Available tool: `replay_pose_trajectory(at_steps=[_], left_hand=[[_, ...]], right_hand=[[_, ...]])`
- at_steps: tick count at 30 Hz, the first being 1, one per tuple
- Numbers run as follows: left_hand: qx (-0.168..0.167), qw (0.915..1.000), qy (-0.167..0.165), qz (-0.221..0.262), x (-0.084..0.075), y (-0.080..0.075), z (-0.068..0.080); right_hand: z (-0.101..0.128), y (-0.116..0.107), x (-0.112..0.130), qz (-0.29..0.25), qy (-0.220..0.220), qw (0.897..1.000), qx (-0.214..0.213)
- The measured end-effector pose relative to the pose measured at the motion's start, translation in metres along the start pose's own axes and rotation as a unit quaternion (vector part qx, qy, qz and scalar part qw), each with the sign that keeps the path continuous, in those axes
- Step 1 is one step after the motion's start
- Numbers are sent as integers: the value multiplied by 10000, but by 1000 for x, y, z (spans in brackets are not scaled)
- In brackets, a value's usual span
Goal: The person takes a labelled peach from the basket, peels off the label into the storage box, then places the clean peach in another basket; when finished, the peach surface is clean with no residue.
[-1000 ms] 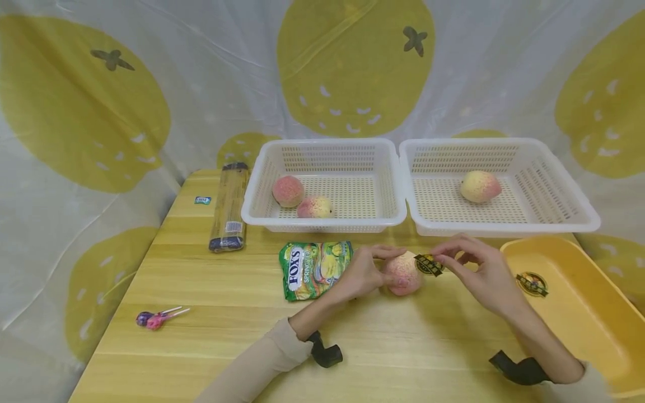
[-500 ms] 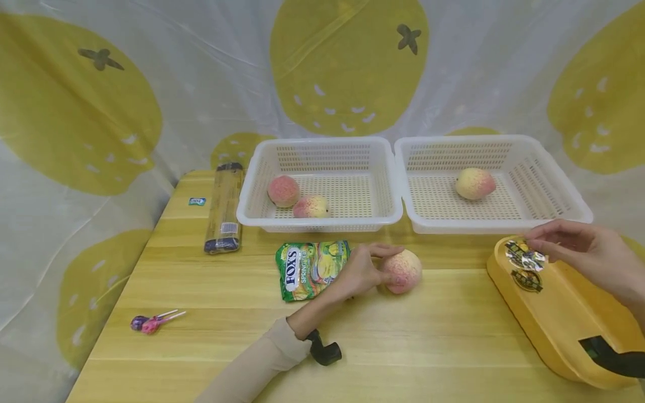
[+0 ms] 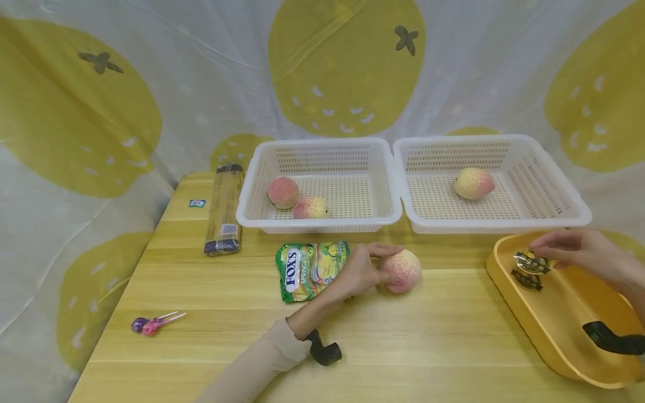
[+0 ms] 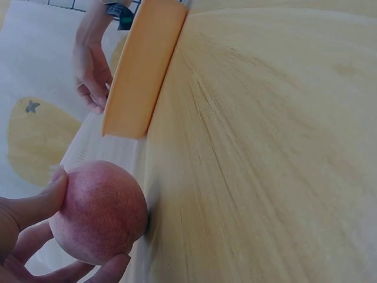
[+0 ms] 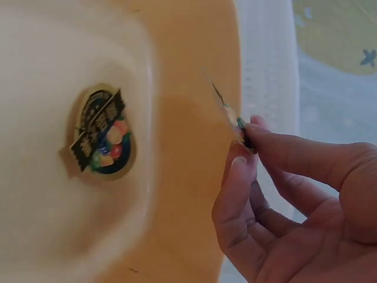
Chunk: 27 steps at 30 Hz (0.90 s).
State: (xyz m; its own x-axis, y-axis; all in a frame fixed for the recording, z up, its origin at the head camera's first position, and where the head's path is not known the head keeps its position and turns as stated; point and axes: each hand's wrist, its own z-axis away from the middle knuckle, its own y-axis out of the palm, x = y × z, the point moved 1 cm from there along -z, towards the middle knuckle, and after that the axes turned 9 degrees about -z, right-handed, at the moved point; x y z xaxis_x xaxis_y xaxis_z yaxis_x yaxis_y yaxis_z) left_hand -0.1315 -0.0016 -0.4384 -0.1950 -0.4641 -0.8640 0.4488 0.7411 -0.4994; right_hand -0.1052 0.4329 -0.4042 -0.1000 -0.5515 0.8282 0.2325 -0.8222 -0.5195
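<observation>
Fingers of the left hand (image 3: 359, 272) curled round a pink peach (image 3: 401, 271) that sat on the wooden bench (image 3: 211, 291) near the middle, the thumb on its top and the other fingers (image 4: 35, 203) wrapped under and behind it, as the left wrist view showed. Just left of that hand lay a green Fox's candy bag (image 3: 311, 268), touching the wrist side of the palm.

At the right, the right hand (image 3: 579, 251) hovered over the far end of a yellow tray (image 3: 554, 336) and pinched a round fruit sticker (image 3: 530, 261) between thumb and forefinger; the right wrist view showed the sticker edge-on in the fingers (image 5: 247, 177). A second sticker (image 3: 526, 279) lay flat on the tray floor just near of the pinched one.

Beyond the peach stood two white perforated baskets side by side. The left basket (image 3: 262, 215) held two peaches (image 3: 283, 191) lying close together at its left end; the right basket (image 3: 574, 212) held one yellowish peach (image 3: 473, 183). Left of the baskets lay a long dark-ended packet (image 3: 224, 208) and, further left, a small green wrapped sweet (image 3: 197, 203). Two lollipops (image 3: 148, 324) lay near the left edge of the bench. A cloth with large yellow fruit prints (image 3: 347, 61) hung behind everything.
</observation>
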Motion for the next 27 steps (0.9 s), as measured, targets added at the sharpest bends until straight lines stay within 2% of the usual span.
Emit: replay_pose_trajectory(at_steps=[6, 10, 13, 17, 23, 27], left_hand=[[-3, 10000, -36, 63, 0, 1, 0], [-16, 10000, -15, 70, -1, 0, 0], [-14, 10000, 2, 65, -1, 0, 0], [8, 10000, -9, 18, -1, -1, 0], [54, 10000, -58, 52, -1, -1, 0], [69, 9999, -93, 60, -1, -1, 1]], right_hand=[[-10, 3, -10, -1, 77, 9999, 91], [-13, 5, -14, 151, -98, 9998, -43], [-13, 4, -13, 689, -206, 9969, -322], [-11, -1, -11, 1034, -447, 9921, -556], [-6, -25, -1, 673, -400, 9962, -369], [-19, -48, -9, 501, -856, 9921, -764]])
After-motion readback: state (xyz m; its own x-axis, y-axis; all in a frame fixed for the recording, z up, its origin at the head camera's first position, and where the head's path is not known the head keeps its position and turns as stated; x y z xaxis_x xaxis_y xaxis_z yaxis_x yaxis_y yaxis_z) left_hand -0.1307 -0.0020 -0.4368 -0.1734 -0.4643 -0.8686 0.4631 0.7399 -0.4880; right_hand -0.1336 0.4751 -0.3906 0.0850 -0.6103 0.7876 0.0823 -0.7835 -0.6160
